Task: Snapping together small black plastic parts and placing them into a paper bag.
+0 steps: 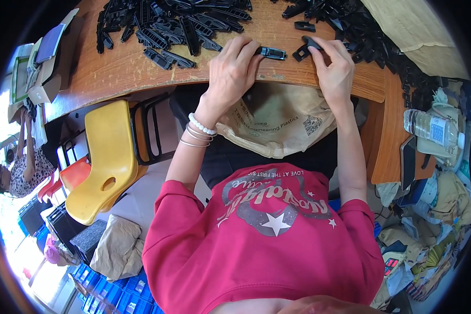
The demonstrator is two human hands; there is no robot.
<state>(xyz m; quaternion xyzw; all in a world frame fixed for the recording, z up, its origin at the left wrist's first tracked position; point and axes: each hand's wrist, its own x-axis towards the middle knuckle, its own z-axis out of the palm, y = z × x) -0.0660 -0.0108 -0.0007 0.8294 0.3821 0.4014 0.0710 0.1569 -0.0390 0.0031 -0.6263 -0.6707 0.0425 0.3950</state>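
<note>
Black plastic clip [271,52] pinched in left hand [233,70]; smaller black piece [306,48] gripped by right hand [334,68]; wooden table [120,70] beneath.

wooden table [141,70] | yellow chair [107,157] | blue crates [115,298] | bright daylight left

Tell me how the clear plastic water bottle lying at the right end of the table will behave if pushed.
The clear plastic water bottle lies on its side, so a sideways nudge would probably roll it. It rests on cluttered things beside the wooden table, so it may not roll far. It looks thin-walled, so it is probably light and would dent if squeezed.
</note>
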